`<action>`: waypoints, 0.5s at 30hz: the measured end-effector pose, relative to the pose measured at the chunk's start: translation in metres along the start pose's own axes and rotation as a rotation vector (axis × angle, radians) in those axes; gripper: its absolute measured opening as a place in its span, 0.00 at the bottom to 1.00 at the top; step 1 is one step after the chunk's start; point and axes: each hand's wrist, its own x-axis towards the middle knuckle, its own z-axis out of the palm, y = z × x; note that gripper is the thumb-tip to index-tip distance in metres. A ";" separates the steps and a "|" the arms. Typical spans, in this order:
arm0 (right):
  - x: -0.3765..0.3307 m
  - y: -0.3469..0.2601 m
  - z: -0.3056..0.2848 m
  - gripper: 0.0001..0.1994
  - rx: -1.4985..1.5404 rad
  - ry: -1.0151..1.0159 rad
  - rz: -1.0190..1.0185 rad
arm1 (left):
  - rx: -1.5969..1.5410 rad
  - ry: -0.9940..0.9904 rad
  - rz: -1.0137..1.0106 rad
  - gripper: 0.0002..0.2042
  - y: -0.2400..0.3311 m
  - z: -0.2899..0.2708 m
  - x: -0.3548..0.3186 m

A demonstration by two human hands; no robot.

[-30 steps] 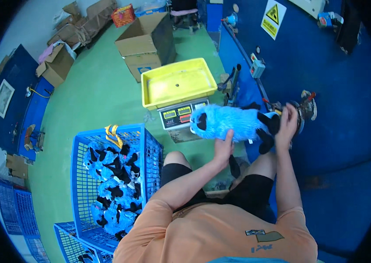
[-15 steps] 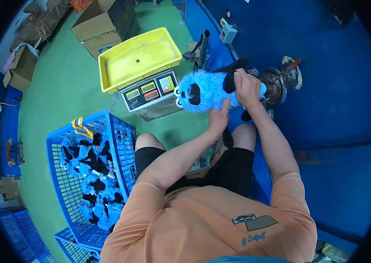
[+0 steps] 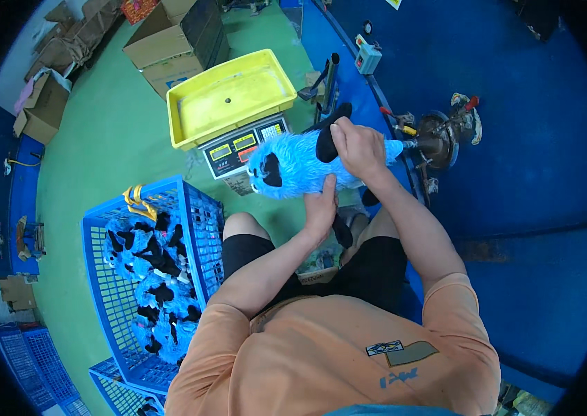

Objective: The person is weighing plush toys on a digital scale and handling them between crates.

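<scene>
I hold a furry blue plush toy [image 3: 293, 166] with black limbs and white eyes, its head to the left. My right hand [image 3: 361, 148] is closed round its upper right part, next to a black limb. From below, my left hand [image 3: 321, 208] grips its near side with the thumb up on the fur. The toy's right end meets a thin metal nozzle [image 3: 412, 143], which sticks out of a round flange on the blue machine [image 3: 515, 187]. Whether the nozzle tip is inside the toy, I cannot tell.
A blue plastic basket [image 3: 188, 243] full of similar plush pieces stands at the left. Beyond the toy is a scale [image 3: 227, 158] with a yellow tray [image 3: 186, 132] on top. Cardboard boxes [image 3: 168, 55] sit farther back. A grey switch box [image 3: 368, 57] is fixed to the machine.
Both hands have drawn the plush toy left, away from the flange, baring more of the nozzle. The toy stays in both hands. The view has shifted slightly.
</scene>
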 end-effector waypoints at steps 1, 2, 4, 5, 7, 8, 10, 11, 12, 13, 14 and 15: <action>0.000 0.000 0.002 0.11 0.011 -0.015 0.000 | 0.004 0.002 -0.002 0.12 0.000 -0.002 -0.001; -0.001 0.000 0.003 0.11 0.021 -0.029 -0.001 | 0.007 0.003 -0.005 0.12 0.000 -0.004 -0.002; -0.001 -0.001 0.005 0.11 0.041 -0.058 -0.002 | 0.014 0.006 -0.010 0.12 0.000 -0.007 -0.004; -0.001 -0.002 0.005 0.11 0.043 -0.056 -0.003 | 0.016 0.007 -0.007 0.12 0.002 -0.008 -0.004; -0.001 -0.007 0.003 0.11 0.054 -0.065 0.018 | 0.013 0.011 -0.007 0.12 0.005 -0.011 -0.004; 0.000 -0.010 0.003 0.11 0.059 -0.069 0.029 | 0.012 0.013 -0.007 0.12 0.007 -0.013 -0.004; 0.000 -0.011 0.003 0.12 0.062 -0.070 0.039 | 0.011 0.013 -0.006 0.12 0.009 -0.015 -0.004; 0.000 -0.011 0.004 0.12 0.059 -0.070 0.040 | 0.011 0.007 -0.020 0.12 0.009 -0.016 -0.004; -0.001 -0.010 0.006 0.12 0.054 -0.070 0.041 | 0.011 0.001 -0.034 0.12 0.009 -0.017 -0.003; -0.001 -0.009 0.007 0.12 0.050 -0.069 0.043 | 0.011 -0.006 -0.048 0.12 0.010 -0.018 -0.002; -0.001 -0.008 0.007 0.12 0.045 -0.067 0.044 | 0.011 -0.014 -0.062 0.12 0.010 -0.018 -0.001; -0.001 -0.010 0.006 0.12 0.044 -0.066 0.042 | 0.010 -0.014 -0.060 0.12 0.012 -0.020 -0.001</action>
